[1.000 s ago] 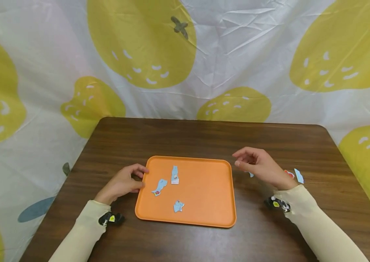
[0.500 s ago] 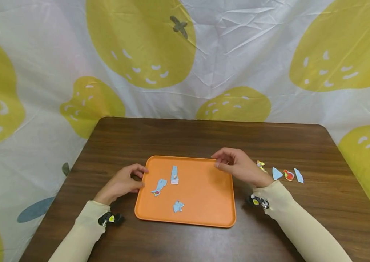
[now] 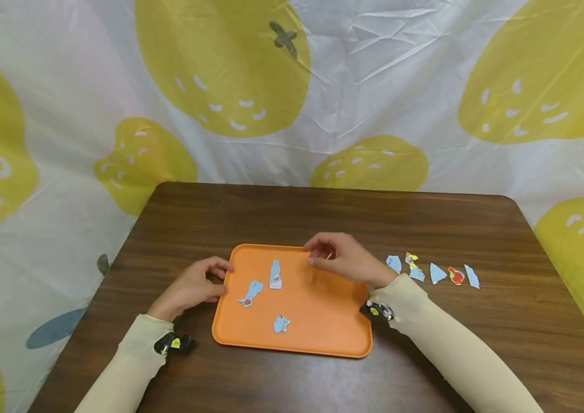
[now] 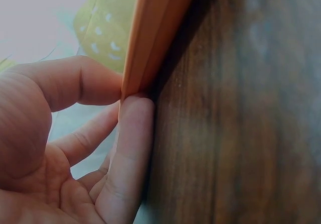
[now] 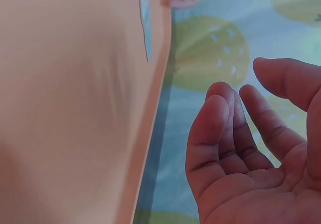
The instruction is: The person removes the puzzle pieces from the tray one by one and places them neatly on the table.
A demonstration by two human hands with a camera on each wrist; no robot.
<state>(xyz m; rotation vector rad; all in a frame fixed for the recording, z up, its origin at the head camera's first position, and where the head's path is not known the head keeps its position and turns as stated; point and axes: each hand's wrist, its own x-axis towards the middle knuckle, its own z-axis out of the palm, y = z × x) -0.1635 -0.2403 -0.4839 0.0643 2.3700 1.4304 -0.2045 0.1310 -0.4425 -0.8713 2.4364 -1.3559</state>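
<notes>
The left hand (image 3: 191, 287) grips the orange tray (image 3: 333, 321) by its left rim, presumably to steady it on the desk (image 3: 426, 223); three blue scraps (image 3: 275, 276) lie apart on the tray, and five coloured scraps (image 3: 438, 273) sit in a row to its right, likely spaced for easy picking; the right hand (image 3: 347, 258) hovers over the far edge; the right wrist view alone shows its fingers bent, parted and holding nothing; the left wrist view adds a fingertip against the tray's outer side.
</notes>
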